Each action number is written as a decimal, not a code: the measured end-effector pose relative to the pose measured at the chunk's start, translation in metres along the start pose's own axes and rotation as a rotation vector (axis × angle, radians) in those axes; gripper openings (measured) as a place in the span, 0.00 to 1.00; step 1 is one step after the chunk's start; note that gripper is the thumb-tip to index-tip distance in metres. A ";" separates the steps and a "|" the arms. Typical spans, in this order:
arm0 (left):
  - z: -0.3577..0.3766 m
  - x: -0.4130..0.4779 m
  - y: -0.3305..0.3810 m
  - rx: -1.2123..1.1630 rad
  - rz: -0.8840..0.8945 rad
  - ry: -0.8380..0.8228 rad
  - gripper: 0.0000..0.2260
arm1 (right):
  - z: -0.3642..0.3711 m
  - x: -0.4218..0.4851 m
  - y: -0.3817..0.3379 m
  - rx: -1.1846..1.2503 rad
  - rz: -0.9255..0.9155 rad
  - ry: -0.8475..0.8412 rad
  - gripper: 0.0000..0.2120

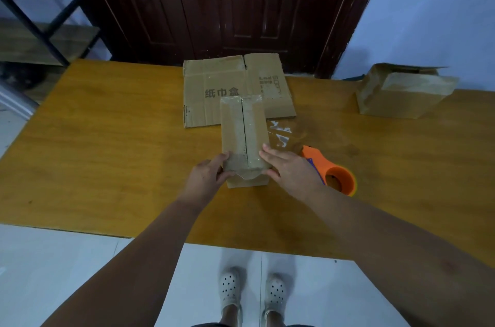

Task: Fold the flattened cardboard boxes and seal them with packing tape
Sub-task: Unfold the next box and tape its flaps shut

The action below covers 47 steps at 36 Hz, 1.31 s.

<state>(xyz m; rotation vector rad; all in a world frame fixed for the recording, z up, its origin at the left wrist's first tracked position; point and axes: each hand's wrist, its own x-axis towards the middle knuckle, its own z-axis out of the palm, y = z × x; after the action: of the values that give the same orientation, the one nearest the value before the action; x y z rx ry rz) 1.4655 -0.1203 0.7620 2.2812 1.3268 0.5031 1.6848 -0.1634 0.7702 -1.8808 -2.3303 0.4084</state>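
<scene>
A metal shelf (pixel 40 32) stands far beyond the left hand, off the edge of a yellow wooden bench (pixel 107 152). The left hand (pixel 207 174) reaches forward over the bench and grips the near left corner of a small brown box (pixel 243 139), fingers curled round its side and thumb on top. The box lies lengthwise between the two hands, its far end pointing away from the person, with clear tape over the centre seam and down over its near end. Just beyond the fingertips of both hands, and partly under the box's far end, lies a sheet of flat cardboard (pixel 214 85) printed with dark characters. The right hand (pixel 284 166) holds the near right corner of the box, fingers laid along the top edge and thumb pressed against the near end. Just right of this hand, touching the bench, rests an orange tape dispenser (pixel 337 175). A few scraps of clear tape (pixel 281 133) lie just beyond the right fingertips. Well beyond and to the right of the right hand sits a second box (pixel 401 93), taped up.
</scene>
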 end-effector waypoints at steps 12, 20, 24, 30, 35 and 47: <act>0.010 -0.005 0.001 -0.102 -0.071 0.090 0.20 | 0.005 -0.005 -0.005 -0.149 -0.140 0.305 0.22; 0.015 -0.012 0.003 -0.206 -0.099 0.091 0.23 | 0.011 -0.011 0.006 -0.053 -0.026 -0.011 0.36; 0.014 -0.020 -0.007 -0.198 -0.101 0.029 0.25 | 0.007 -0.008 0.003 0.126 0.014 0.076 0.30; 0.014 -0.021 0.000 -0.367 -0.258 0.141 0.16 | 0.004 -0.006 -0.002 0.167 0.080 0.094 0.30; 0.015 -0.013 0.019 -0.214 -0.327 0.207 0.22 | 0.004 -0.003 -0.007 0.206 0.104 0.135 0.26; 0.011 0.017 0.031 -0.162 -0.020 -0.059 0.18 | 0.001 -0.002 -0.006 0.166 0.177 0.118 0.21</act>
<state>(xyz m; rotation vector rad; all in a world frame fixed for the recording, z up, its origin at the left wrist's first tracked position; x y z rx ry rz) 1.5019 -0.1208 0.7713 2.1325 1.2328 0.5126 1.6795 -0.1670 0.7712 -1.9789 -1.9986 0.4782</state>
